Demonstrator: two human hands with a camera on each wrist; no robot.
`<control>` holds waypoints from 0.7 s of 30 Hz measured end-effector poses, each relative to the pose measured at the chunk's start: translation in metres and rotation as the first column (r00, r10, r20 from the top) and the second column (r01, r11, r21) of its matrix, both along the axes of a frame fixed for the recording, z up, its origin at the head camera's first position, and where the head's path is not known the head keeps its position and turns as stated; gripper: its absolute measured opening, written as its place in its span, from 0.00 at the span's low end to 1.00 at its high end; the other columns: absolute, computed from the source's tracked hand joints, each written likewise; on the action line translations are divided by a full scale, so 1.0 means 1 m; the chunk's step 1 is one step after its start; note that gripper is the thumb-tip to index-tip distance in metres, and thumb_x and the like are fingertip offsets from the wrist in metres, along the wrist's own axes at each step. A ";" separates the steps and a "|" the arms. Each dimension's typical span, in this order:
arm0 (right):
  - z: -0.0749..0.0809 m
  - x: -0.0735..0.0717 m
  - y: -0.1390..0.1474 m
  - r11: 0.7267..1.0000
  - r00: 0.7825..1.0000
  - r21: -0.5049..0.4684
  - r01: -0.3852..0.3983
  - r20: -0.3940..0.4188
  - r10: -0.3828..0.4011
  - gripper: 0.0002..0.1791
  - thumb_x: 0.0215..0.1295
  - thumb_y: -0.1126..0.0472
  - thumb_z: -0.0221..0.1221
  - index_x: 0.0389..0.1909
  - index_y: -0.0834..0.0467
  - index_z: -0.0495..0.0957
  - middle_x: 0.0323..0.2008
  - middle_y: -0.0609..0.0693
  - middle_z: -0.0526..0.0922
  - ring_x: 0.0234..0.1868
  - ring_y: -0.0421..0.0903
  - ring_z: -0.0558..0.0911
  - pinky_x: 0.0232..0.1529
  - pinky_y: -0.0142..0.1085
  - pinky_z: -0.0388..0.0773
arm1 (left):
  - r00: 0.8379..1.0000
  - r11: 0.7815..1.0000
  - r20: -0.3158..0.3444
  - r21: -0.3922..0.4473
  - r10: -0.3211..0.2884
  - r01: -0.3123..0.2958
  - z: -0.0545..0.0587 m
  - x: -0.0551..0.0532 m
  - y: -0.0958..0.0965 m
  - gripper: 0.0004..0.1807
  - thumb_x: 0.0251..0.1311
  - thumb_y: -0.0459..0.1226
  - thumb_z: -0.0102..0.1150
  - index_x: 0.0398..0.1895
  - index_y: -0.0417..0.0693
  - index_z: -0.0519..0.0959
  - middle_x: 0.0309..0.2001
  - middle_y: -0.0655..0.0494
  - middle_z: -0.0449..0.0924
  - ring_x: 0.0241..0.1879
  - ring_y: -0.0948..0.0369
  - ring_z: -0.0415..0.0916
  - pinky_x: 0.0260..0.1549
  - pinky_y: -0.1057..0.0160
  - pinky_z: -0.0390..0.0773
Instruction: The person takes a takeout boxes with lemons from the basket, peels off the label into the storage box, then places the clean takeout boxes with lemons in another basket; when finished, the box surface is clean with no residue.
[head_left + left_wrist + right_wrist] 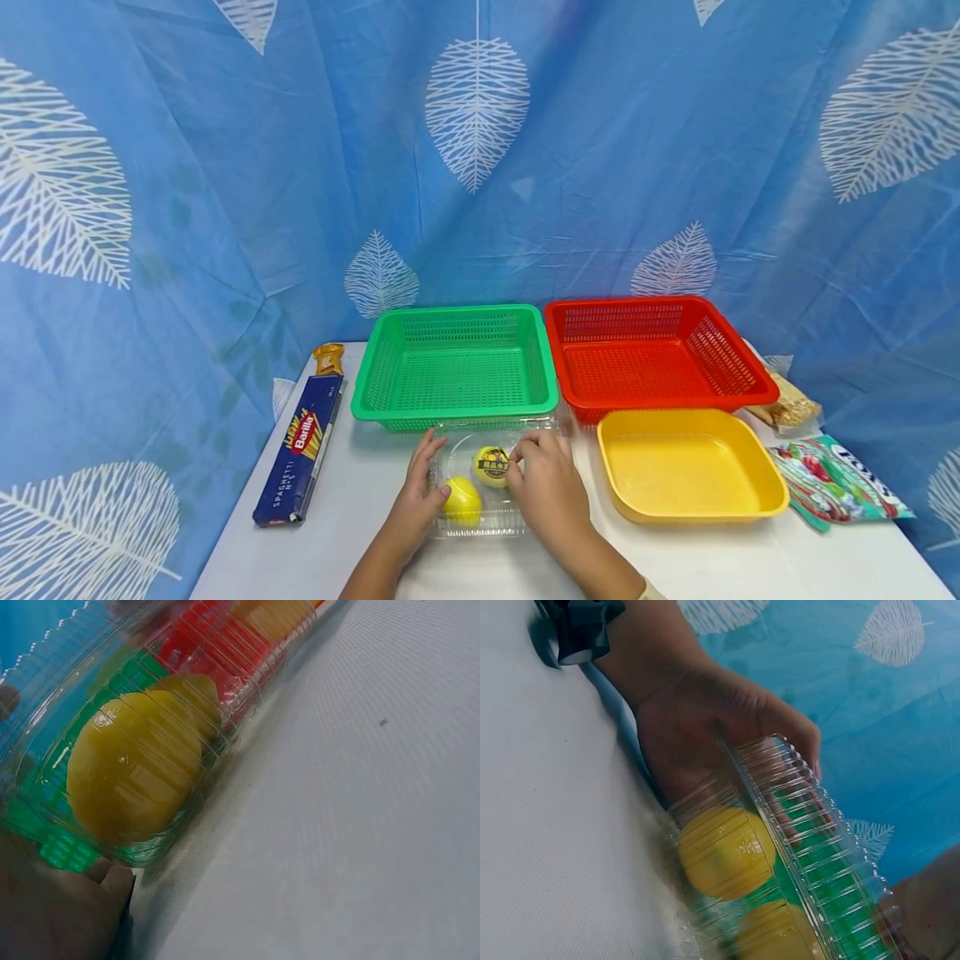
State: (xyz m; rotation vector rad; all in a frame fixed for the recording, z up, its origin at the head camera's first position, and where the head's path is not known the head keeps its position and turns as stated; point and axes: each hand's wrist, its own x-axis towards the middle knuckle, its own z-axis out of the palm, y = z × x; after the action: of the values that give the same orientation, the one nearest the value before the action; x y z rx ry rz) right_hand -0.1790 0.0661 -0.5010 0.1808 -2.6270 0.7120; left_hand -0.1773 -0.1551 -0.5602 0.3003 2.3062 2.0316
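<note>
- At table centre, head view: a clear plastic ribbed container [491, 525] sits on the white table [360, 483], just before a green perforated plastic basket [461, 375].
- Two rounded yellow fruits [462, 500] lie inside; a round label [492, 467] with a dark band shows over one.
- Left hand [414, 492]: grips the container's left end, thumb near the unlabelled fruit. Right hand [551, 483]: fingers bent, holds the container's right part beside the label.
- To the right: a red perforated plastic basket [622, 375], a yellow rounded plastic basin [690, 467] and a green-and-white printed pouch [840, 483].
- To the left: a dark blue cardboard spaghetti box [300, 450], a gold wrapped packet [328, 360] beyond it.
- Left wrist view: both fruits show through the ribbed wall; the left hand, partly cropped, is at the container's end.
- Right wrist view: the left hand wraps the far end; the right hand appears only at the lower right edge, its full grip hidden.
</note>
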 end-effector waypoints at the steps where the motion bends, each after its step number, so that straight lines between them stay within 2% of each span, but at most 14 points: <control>1: 0.000 0.000 0.000 1.000 1.000 0.006 -0.007 -0.002 0.007 0.05 0.54 0.64 0.69 0.25 0.52 0.83 0.42 0.47 0.83 0.47 0.49 0.77 0.45 0.42 0.82 | 1.000 1.000 -0.001 0.002 -0.001 0.001 0.000 0.000 0.000 0.41 0.67 0.38 0.58 0.82 0.50 0.57 0.87 0.50 0.31 0.83 0.37 0.24 0.70 0.20 0.28; 7: -0.002 0.000 0.001 0.999 0.999 0.038 -0.027 -0.025 0.028 0.06 0.56 0.63 0.68 0.25 0.51 0.80 0.42 0.45 0.84 0.49 0.49 0.78 0.51 0.46 0.75 | 1.000 1.000 -0.001 0.001 0.001 -0.001 0.001 0.001 0.000 0.40 0.67 0.38 0.58 0.82 0.52 0.57 0.87 0.50 0.31 0.83 0.36 0.24 0.69 0.19 0.28; 16: -0.002 -0.001 0.002 0.998 0.998 0.035 -0.054 -0.017 0.055 0.06 0.60 0.63 0.66 0.26 0.52 0.80 0.46 0.47 0.87 0.52 0.50 0.83 0.60 0.49 0.77 | 1.000 1.000 0.013 -0.018 0.008 -0.007 0.001 0.001 0.000 0.41 0.64 0.34 0.56 0.82 0.54 0.58 0.87 0.51 0.31 0.83 0.37 0.24 0.68 0.18 0.28; 21: -0.002 -0.001 0.003 0.997 0.997 0.033 -0.069 -0.015 0.070 0.06 0.63 0.62 0.66 0.27 0.52 0.80 0.49 0.48 0.88 0.55 0.52 0.85 0.63 0.50 0.77 | 1.000 1.000 0.018 -0.024 0.007 -0.007 0.002 0.001 0.000 0.41 0.64 0.34 0.55 0.82 0.54 0.58 0.87 0.52 0.31 0.84 0.38 0.24 0.69 0.19 0.29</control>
State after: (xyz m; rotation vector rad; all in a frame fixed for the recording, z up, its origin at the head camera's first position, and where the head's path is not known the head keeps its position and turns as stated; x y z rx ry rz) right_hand -0.1798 0.0691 -0.5028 0.2876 -2.6294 0.6878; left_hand -0.1766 -0.1552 -0.5583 0.2725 2.3228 1.9995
